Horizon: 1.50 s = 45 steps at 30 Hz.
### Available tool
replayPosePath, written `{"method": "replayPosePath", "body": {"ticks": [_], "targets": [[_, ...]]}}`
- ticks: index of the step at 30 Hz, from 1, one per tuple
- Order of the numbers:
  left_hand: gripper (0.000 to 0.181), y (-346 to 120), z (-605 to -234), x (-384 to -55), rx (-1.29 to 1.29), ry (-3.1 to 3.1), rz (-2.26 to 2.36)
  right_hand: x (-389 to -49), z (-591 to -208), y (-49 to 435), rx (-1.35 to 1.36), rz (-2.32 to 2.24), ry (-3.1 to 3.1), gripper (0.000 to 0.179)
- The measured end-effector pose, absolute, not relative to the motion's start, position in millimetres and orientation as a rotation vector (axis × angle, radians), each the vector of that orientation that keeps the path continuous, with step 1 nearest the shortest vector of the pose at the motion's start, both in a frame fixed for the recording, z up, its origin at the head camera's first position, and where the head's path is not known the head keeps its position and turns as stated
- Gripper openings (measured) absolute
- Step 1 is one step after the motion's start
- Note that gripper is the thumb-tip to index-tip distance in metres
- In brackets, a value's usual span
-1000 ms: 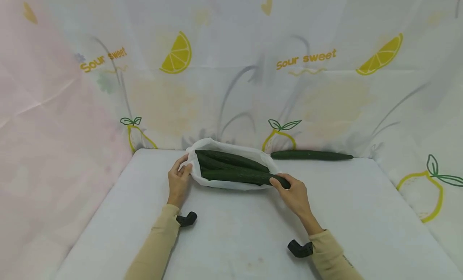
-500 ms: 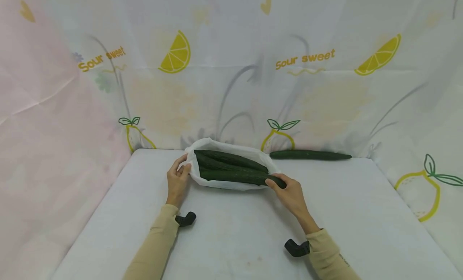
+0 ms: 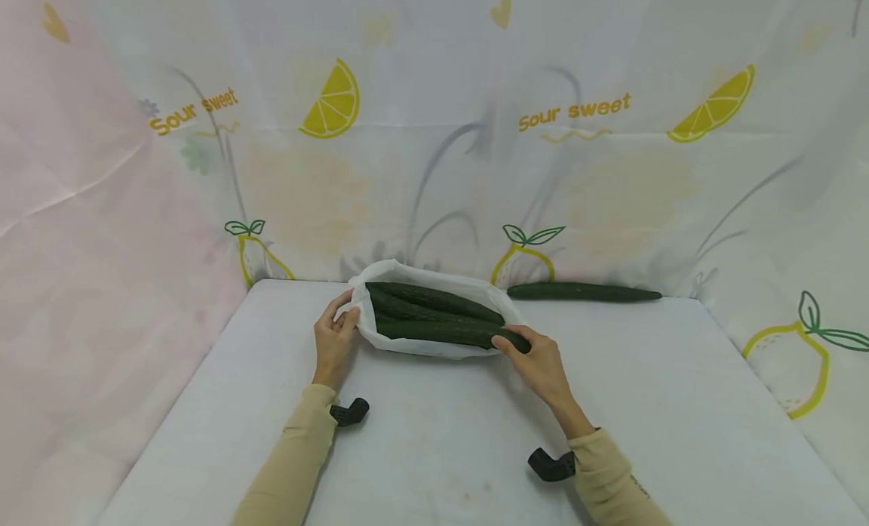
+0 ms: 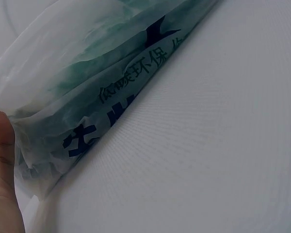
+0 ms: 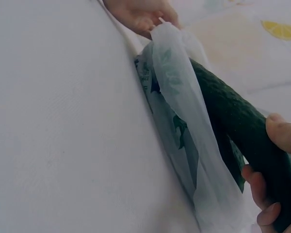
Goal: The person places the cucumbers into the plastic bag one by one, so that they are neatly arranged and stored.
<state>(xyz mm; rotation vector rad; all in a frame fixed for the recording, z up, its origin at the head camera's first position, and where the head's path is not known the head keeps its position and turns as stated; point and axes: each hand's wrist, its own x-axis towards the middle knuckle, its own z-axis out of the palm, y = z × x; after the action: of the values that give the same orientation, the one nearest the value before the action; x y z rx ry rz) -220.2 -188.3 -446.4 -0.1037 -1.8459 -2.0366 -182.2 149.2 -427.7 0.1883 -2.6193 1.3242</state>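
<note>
A white translucent plastic bag lies on its side at the back of the table, its mouth spread wide. Two dark green cucumbers are visible inside it, behind a third cucumber along the front. My right hand grips that front cucumber by its right end, thumb on top, as the right wrist view also shows on the cucumber. At the bag's left end, my left hand holds the rim between thumb and fingers. Green and blue print shows on the bag's side in the left wrist view.
Another cucumber lies at the back of the white table, right of the bag, along the foot of the wall. A cloth backdrop printed with lemons closes off the back and both sides.
My right hand has moved a little left, sliding the front cucumber further into the bag. My left hand has stayed at the bag's left rim.
</note>
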Motion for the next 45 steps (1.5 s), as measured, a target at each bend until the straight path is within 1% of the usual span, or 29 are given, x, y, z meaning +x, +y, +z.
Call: {"method": "replayPosePath", "body": {"ticks": [9,24,38,45], "targets": [[0.039,-187.5,-444.8,-218.7,-0.099,-1.836,-2.039,-182.6,-426.5,143.6,0.189,1.295,-2.623,0.046],[0.038,-188.9,-445.2,-218.1,-0.098,-1.836,-2.046,-183.9,-425.4,133.7,0.196,1.291,-2.657,0.050],[0.038,-188.8,-444.5,-216.1,-0.135,-1.806,-2.027,-183.3,-423.9,124.3,0.181,1.306,-2.647,0.050],[0.038,-191.9,-453.6,-224.1,-0.144,-1.763,-2.031,-183.8,-422.3,119.3,0.193,1.315,-2.657,0.050]]}}
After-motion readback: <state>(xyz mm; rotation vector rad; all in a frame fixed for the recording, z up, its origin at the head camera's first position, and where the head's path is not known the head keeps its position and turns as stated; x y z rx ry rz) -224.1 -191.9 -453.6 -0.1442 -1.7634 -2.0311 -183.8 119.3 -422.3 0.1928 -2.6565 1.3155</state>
